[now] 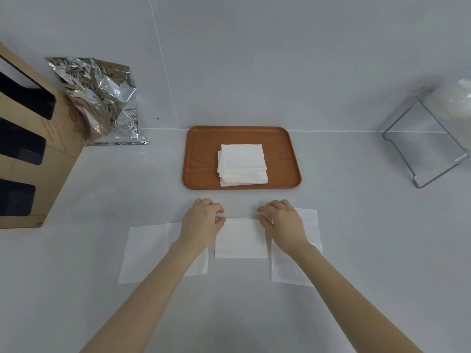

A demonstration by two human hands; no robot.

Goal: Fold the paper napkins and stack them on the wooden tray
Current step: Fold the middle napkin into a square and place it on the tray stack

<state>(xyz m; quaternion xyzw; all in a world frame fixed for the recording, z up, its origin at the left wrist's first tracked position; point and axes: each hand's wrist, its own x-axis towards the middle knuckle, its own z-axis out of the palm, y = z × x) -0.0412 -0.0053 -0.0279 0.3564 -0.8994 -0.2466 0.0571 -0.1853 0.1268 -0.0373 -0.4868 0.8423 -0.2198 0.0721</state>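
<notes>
Evidently a fold is being finished, or a folded napkin is about to be lifted: a folded napkin lies flat on the table, just on the near side of the wooden tray, and it is held at its far corners by both hands.

To the left of the folded napkin an unfolded napkin is spread, its right part covered by the left forearm. The left hand is set at the folded napkin's far left corner, palm down, knuckles raised, with the fingers curled inward; the thumb tip is seen touching the paper's edge. Whether the corner is actually pinched or only pressed cannot be told.

At the far right corner the right hand is posed as a mirror of the left, its fingers bent and resting at the edge, neither spread wide nor clenched. Beneath it and its forearm another open napkin is laid, to the right of the folded one.

Beyond the folded napkin, on the tray, a stack of folded napkins is already built, slightly fanned at its near edge.

For the next move, it is judged that the crease should be pressed if needed, then both far corners gripped evenly so that the layers are not parted, and the square carried forward and set down on the stack, edges aligned. Two open napkins are then left to be folded.
</notes>
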